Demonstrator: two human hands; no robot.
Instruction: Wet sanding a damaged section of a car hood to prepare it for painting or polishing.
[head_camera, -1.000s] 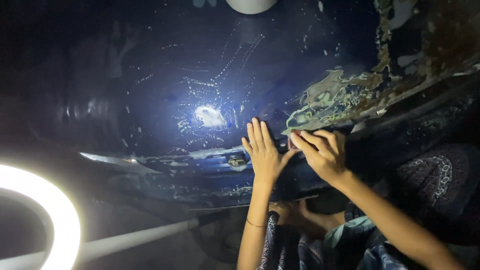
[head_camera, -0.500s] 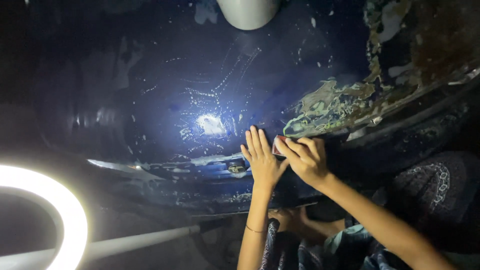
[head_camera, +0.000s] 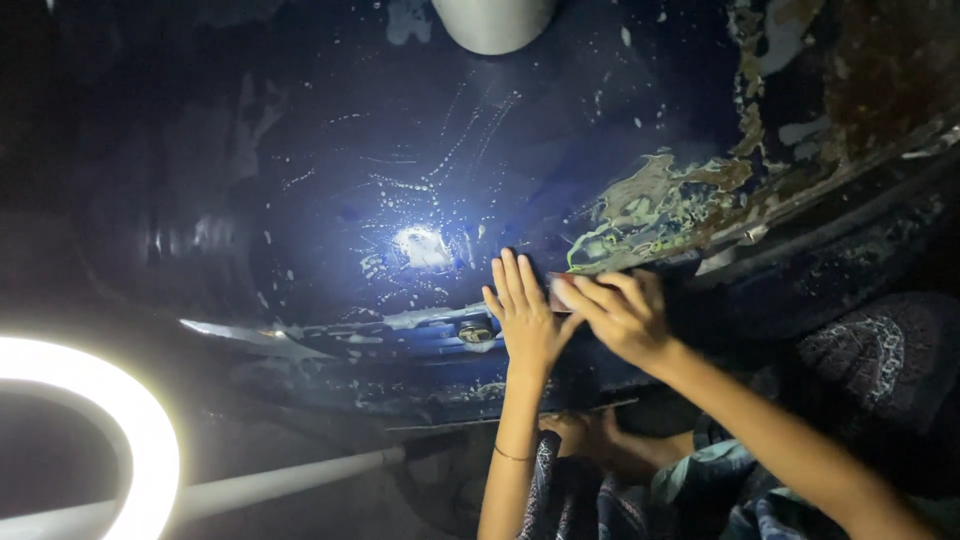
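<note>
Both hands are up on the dark blue panel (head_camera: 400, 180) as I watch; left hand (head_camera: 523, 318) lies flat, fingers spread, gripping nothing; right hand (head_camera: 620, 318) curls over a small reddish block (head_camera: 556, 293), pressing it against the panel just below the flaking patch (head_camera: 660, 205); ring light (head_camera: 150, 440) glows lower left.

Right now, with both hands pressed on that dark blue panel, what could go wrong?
1. The right hand presses a small flat pad, barely visible, against the wet blue panel; it could slip.
2. The left hand lies flat close to the flaking, rusty patch; rough edges there might scratch skin.
3. The ring light leaves much of the panel dark, so spots may be missed.
</note>
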